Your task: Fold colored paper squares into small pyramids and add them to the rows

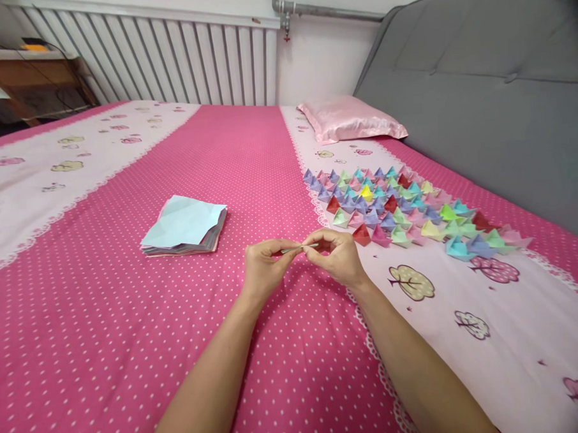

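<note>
Both of my hands meet over the pink dotted bedsheet (132, 351). My left hand (265, 268) and my right hand (336, 256) each pinch one end of a small folded piece of paper (300, 247), seen edge-on as a thin pale strip. To the left lies a stack of square coloured papers (184, 226) with a light blue sheet on top. To the right, many small folded paper boats (394, 209) in several colours stand in rows on the sheet.
A pink satin pillow (349, 119) lies at the head of the bed beside a grey padded headboard (494, 86). A white radiator (167, 56) runs along the far wall, with a wooden shelf (34, 81) at the far left.
</note>
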{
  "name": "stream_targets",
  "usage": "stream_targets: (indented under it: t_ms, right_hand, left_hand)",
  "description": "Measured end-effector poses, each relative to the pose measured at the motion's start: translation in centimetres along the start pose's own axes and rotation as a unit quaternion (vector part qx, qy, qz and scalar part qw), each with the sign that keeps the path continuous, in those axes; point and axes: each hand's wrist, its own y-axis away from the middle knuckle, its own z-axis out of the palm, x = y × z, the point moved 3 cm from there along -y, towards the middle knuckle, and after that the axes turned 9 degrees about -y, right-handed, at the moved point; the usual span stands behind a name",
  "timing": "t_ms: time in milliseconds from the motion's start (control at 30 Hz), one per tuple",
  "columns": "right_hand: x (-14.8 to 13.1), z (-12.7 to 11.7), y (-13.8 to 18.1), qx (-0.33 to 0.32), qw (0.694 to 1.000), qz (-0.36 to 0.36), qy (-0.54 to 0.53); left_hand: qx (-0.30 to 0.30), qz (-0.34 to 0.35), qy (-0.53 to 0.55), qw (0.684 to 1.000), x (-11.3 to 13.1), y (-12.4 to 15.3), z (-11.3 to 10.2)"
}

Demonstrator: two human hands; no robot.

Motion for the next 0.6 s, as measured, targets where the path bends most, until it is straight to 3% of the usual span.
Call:
stream_targets:
  t_ms: [333,600]
  right_hand:
    - [0.4,-0.6,-0.3,-0.019,0.991,0.053,-0.121]
    - [1.4,-2.3,-0.7,0.021,0.994,0.076,-0.08]
  left_hand:
    - [-0.001,-0.019,0.037,0.999,-0.2,-0.2,-0.3]
    - [0.006,-0.032,0.054,0.998,-0.2,-0.4,-0.5]
